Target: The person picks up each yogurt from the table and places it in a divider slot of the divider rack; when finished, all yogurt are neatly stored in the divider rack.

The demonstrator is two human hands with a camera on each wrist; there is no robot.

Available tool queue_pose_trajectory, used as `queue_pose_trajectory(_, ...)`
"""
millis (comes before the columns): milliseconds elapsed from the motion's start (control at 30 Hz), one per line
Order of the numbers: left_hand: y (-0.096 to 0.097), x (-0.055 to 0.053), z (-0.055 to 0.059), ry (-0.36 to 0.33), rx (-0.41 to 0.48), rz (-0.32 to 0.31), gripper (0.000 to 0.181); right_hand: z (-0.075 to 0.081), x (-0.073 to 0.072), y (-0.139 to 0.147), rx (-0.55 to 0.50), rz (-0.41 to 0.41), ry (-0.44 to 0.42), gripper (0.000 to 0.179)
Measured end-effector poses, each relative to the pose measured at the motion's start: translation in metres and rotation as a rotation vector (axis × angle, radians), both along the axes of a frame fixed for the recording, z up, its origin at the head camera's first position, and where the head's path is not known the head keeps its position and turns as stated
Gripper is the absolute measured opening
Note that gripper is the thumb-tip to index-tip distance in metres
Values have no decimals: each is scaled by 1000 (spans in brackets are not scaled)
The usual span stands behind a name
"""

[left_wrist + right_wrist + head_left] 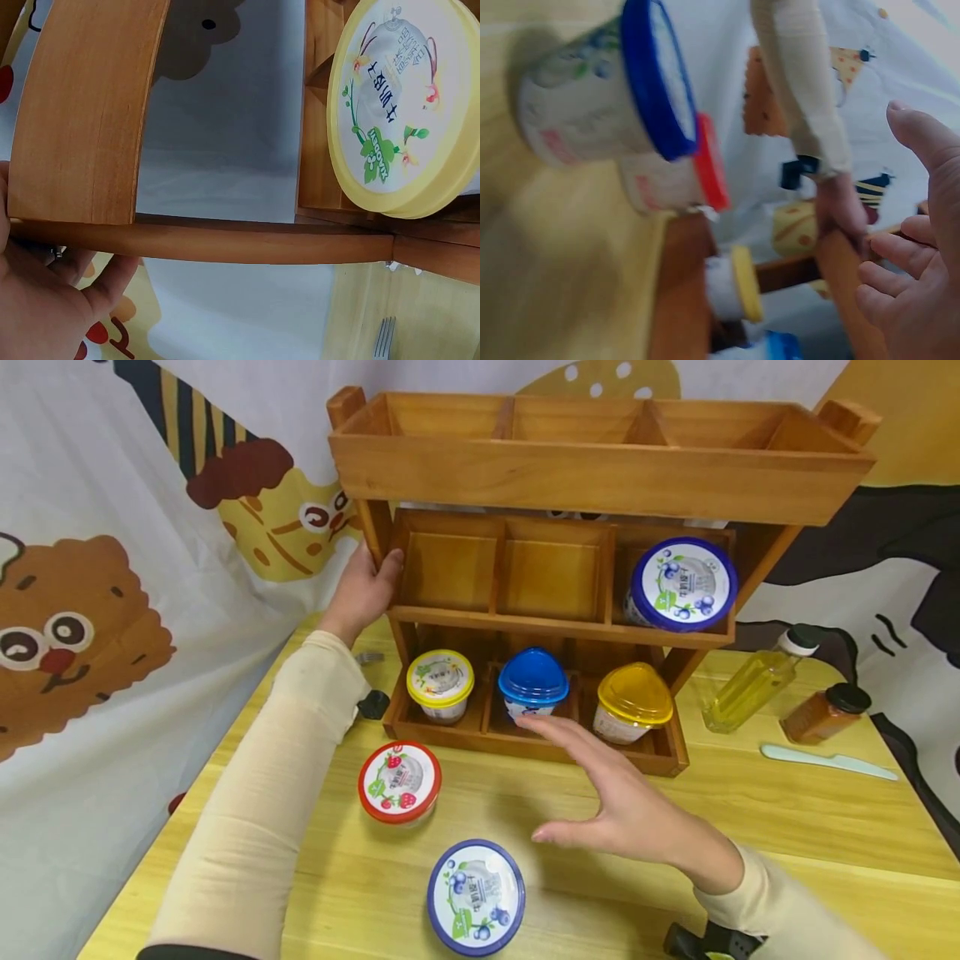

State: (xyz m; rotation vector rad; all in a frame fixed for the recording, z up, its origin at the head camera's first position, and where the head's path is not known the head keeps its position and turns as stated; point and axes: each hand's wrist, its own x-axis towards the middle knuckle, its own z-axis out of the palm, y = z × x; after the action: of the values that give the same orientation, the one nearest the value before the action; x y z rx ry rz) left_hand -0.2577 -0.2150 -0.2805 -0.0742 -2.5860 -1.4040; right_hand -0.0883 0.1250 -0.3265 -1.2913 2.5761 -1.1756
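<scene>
My left hand (pixel 366 589) grips the left side of a three-tier wooden shelf (pixel 600 477), its thumb over the middle tier's edge. The right hand (pixel 626 802) hovers in front of the bottom tier, fingers and thumb spread, holding nothing. Below it on the table stand a tub with a blue-purple lid (pixel 476 897) and a red-lidded tub (pixel 399 782). The bottom tier holds a yellow-lidded tub (pixel 440 685), a blue-lidded cup (pixel 533 681) and a cup with an amber lid (pixel 635 702). Another blue-lidded tub (pixel 684 584) sits tilted in the middle tier's right compartment.
Right of the shelf, a bottle of yellow liquid (pixel 761 681), a small black-capped jar (pixel 825 713) and a pale green spreader (pixel 828 762) lie on the table. A fork (pixel 384 339) lies by the shelf's left side. A printed cloth (pixel 82 468) hangs behind.
</scene>
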Motion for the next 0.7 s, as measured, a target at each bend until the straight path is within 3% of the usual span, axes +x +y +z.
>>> queue_pose_trajectory(233,0,-1,0,-6,3,-5,48,-26,7,-11,46,97,-78,102)
queue_pose_trajectory(467,0,-1,-1,10,8,-9,47,-45,18,-16,92,114,-210,104)
queue_pose_trajectory(700,-1,-2,-2,9,2,-7,47,-64,21,-17,49,197,-268,105)
